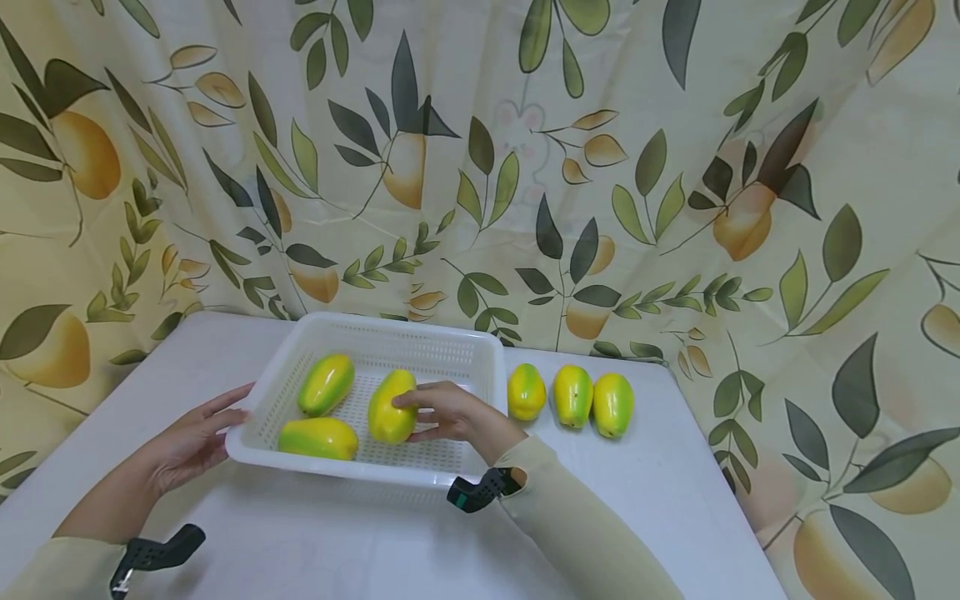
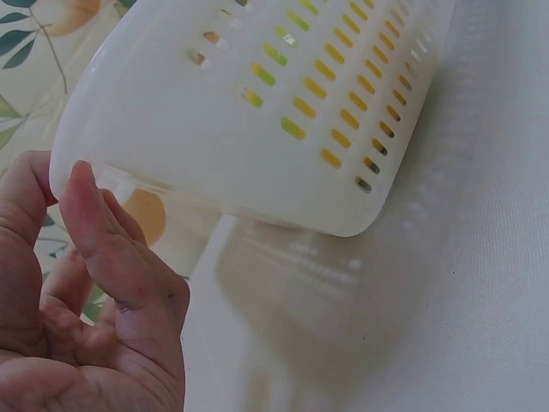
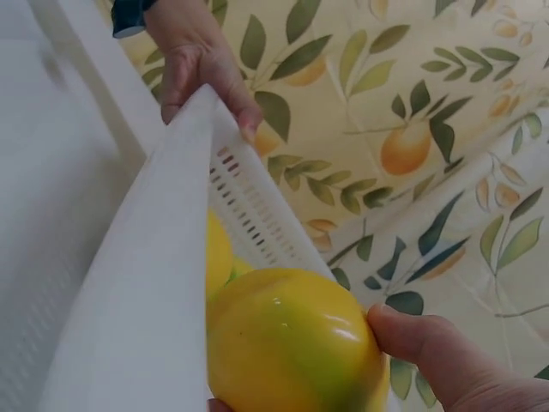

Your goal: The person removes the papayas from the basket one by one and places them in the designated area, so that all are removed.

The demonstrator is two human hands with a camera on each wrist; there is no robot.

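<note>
A white perforated basket (image 1: 352,471) holds three yellow-green mangoes. My right hand (image 1: 457,412) grips one mango (image 1: 392,407) inside it, thumb on one side and fingers on the other; the right wrist view shows this mango (image 3: 296,343) large beside the basket wall (image 3: 146,257). Two others, an upper mango (image 1: 326,384) and a lower mango (image 1: 318,438), lie at the basket's left. My left hand (image 1: 191,437) pinches the basket's left rim between thumb and fingers; the left wrist view shows the hand (image 2: 111,283) at the basket's corner (image 2: 129,129).
Right of the basket, three more mangoes stand in a row on the white table (image 1: 585,517): a near one (image 1: 527,392), a middle one (image 1: 573,396) and a right one (image 1: 612,405). A leaf-and-fruit patterned curtain (image 1: 465,167) hangs behind the table.
</note>
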